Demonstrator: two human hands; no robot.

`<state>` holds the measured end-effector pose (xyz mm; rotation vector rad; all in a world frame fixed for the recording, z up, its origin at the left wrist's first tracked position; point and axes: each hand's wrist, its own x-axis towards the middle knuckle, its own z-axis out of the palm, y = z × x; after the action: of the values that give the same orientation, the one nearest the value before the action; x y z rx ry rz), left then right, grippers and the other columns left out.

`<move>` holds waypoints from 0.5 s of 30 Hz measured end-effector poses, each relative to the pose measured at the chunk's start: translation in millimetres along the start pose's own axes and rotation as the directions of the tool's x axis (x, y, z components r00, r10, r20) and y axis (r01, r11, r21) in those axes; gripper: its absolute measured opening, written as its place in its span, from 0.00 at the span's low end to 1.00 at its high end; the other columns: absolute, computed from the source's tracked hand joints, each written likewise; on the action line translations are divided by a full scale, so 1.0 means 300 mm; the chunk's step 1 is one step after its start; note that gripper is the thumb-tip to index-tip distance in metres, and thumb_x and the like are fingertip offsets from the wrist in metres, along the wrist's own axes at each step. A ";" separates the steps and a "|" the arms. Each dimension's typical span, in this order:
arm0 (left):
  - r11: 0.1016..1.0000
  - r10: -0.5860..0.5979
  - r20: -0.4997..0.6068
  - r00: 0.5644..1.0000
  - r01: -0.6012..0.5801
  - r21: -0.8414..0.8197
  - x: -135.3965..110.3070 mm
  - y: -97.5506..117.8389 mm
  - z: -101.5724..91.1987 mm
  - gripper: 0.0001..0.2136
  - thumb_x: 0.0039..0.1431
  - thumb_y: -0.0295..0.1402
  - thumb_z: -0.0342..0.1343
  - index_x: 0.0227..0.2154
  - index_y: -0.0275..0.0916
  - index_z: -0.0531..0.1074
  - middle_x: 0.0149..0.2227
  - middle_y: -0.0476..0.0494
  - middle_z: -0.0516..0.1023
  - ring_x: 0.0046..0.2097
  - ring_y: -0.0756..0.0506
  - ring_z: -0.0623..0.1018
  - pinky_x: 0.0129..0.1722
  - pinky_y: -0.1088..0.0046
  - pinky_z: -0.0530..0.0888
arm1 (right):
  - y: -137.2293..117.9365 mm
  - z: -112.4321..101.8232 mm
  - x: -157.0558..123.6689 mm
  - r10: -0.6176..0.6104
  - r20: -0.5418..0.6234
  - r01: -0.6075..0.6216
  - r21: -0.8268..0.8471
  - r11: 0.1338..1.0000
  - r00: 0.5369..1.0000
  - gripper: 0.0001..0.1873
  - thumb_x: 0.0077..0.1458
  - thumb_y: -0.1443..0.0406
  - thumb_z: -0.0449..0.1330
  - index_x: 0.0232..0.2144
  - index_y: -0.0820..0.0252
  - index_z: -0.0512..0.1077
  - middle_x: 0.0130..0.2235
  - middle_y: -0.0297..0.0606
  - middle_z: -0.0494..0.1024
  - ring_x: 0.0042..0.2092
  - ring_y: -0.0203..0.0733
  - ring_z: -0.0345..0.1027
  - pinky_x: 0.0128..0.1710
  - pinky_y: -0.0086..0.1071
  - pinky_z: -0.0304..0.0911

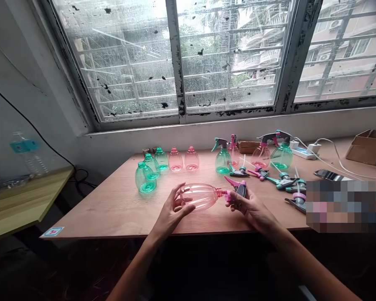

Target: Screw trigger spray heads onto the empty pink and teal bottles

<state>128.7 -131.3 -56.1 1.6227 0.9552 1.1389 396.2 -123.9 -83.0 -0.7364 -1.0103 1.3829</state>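
Note:
My left hand (178, 205) is closed round the base of a clear pink spray bottle (200, 195), which lies on its side in the air above the table's front part. In my right hand (246, 205) is a pink and black trigger spray head (238, 188), its pink collar at the bottle's neck. Whether the collar is threaded on, I cannot tell. To the left stand several green bottles (146, 179) and two pink bottles (191, 159), all without heads. Loose spray heads (285, 182) with tubes lie to the right of my right hand.
Bottles with heads fitted, such as a green one (222, 161), stand at the back right. Behind them are a power strip (303, 151) with white cables and a cardboard box (369, 146). A phone (330, 174) lies at right. The wooden table (113, 209) ends just before me.

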 end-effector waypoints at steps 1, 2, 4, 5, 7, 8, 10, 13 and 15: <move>1.000 -0.002 0.005 1.000 0.002 -0.016 0.001 -0.001 0.001 0.35 0.57 0.41 0.65 0.63 0.47 0.56 0.63 0.34 0.64 0.55 0.38 0.76 0.54 0.57 0.73 | 0.008 -0.002 0.001 -0.004 0.000 0.004 0.014 1.000 1.000 0.22 0.46 0.57 0.76 0.41 0.57 0.74 0.34 0.34 0.79 0.32 0.38 0.74 0.30 0.27 0.67; 1.000 -0.006 0.015 1.000 0.006 -0.028 0.001 -0.002 0.001 0.35 0.57 0.40 0.65 0.63 0.47 0.55 0.63 0.34 0.63 0.54 0.38 0.77 0.54 0.56 0.74 | 0.015 -0.005 0.003 -0.010 -0.005 0.010 0.018 1.000 1.000 0.23 0.44 0.59 0.77 0.42 0.57 0.75 0.35 0.34 0.80 0.34 0.38 0.74 0.33 0.27 0.67; 0.999 -0.020 0.049 0.999 0.022 -0.042 -0.002 -0.004 0.001 0.35 0.56 0.39 0.66 0.63 0.47 0.55 0.62 0.33 0.64 0.53 0.38 0.78 0.54 0.55 0.74 | 0.024 -0.011 0.002 -0.014 -0.017 0.013 -0.008 1.000 1.000 0.26 0.41 0.61 0.78 0.43 0.56 0.76 0.37 0.34 0.80 0.39 0.39 0.73 0.40 0.28 0.67; 0.998 -0.029 0.068 0.997 0.032 -0.045 -0.004 -0.004 0.001 0.36 0.55 0.38 0.67 0.62 0.46 0.55 0.61 0.33 0.66 0.53 0.38 0.78 0.55 0.55 0.74 | 0.027 -0.013 0.000 -0.015 -0.020 0.014 -0.037 0.999 1.000 0.26 0.41 0.62 0.79 0.43 0.56 0.76 0.38 0.34 0.80 0.40 0.39 0.73 0.41 0.28 0.66; 0.997 -0.050 0.115 0.992 0.057 -0.052 -0.010 -0.004 -0.001 0.38 0.53 0.37 0.68 0.63 0.45 0.54 0.58 0.33 0.70 0.54 0.38 0.77 0.55 0.54 0.73 | 0.028 -0.013 -0.007 -0.023 -0.013 0.021 -0.102 0.995 1.000 0.25 0.41 0.61 0.78 0.41 0.57 0.76 0.36 0.33 0.80 0.37 0.38 0.71 0.39 0.28 0.65; 0.996 -0.063 0.135 0.989 0.070 -0.052 -0.012 -0.003 -0.002 0.40 0.52 0.36 0.69 0.63 0.45 0.54 0.57 0.34 0.71 0.55 0.38 0.77 0.56 0.54 0.73 | 0.026 -0.011 -0.012 -0.039 0.000 0.038 -0.129 0.991 0.999 0.24 0.42 0.61 0.78 0.41 0.57 0.76 0.33 0.32 0.79 0.34 0.37 0.69 0.35 0.28 0.64; 0.996 -0.080 0.158 0.984 0.087 -0.038 -0.015 0.001 -0.003 0.43 0.49 0.33 0.71 0.65 0.46 0.53 0.59 0.33 0.70 0.56 0.37 0.75 0.58 0.52 0.72 | 0.020 -0.005 -0.021 -0.071 0.040 0.077 -0.175 0.982 0.997 0.22 0.45 0.59 0.76 0.40 0.58 0.75 0.29 0.30 0.76 0.29 0.35 0.65 0.30 0.29 0.61; 0.998 -0.063 0.166 0.984 0.066 -0.011 -0.014 0.008 -0.003 0.45 0.47 0.31 0.72 0.65 0.50 0.54 0.66 0.35 0.62 0.62 0.35 0.70 0.61 0.51 0.69 | 0.014 0.000 -0.030 -0.074 0.065 0.087 -0.243 0.966 0.995 0.22 0.48 0.56 0.74 0.41 0.59 0.73 0.25 0.30 0.74 0.26 0.36 0.64 0.26 0.30 0.59; 1.000 -0.027 0.182 0.983 0.029 -0.008 -0.012 0.010 -0.002 0.45 0.47 0.30 0.71 0.66 0.52 0.54 0.67 0.37 0.61 0.65 0.35 0.67 0.64 0.52 0.67 | 0.013 0.001 -0.035 -0.064 0.065 0.080 -0.281 0.956 0.996 0.22 0.49 0.54 0.73 0.40 0.59 0.72 0.23 0.30 0.73 0.24 0.37 0.64 0.24 0.30 0.57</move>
<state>127.4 -135.4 -53.9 1.6676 0.8493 0.9562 395.1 -133.9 -87.9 -0.8661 -1.2840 1.2137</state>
